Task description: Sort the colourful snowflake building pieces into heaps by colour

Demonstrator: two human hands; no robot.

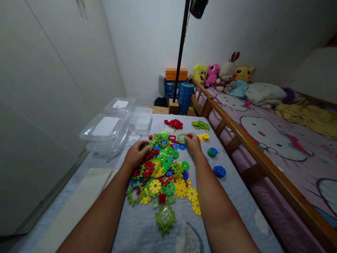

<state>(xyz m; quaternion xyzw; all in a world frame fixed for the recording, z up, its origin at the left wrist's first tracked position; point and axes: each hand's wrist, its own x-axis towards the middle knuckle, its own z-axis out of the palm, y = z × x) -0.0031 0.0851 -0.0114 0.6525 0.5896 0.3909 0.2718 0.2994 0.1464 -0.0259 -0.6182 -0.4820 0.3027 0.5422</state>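
A heap of plastic interlocking building pieces covers the middle of the cloth, with notched discs and toothed squares in green, yellow, red and blue. At its upper left edge rests my left hand, fingers and thumb curled around a green toothed piece, partly hidden. On the far right side, my right hand pinches a green square frame piece between thumb and fingers. Near it lie a red square frame piece and blue discs. One green square piece lies apart at the front.
Sorted groups line the far and right sides: red pieces, green pieces, yellow pieces, a green-blue disc stack and blue discs. Clear plastic boxes stand left. A wooden bed rail borders the right.
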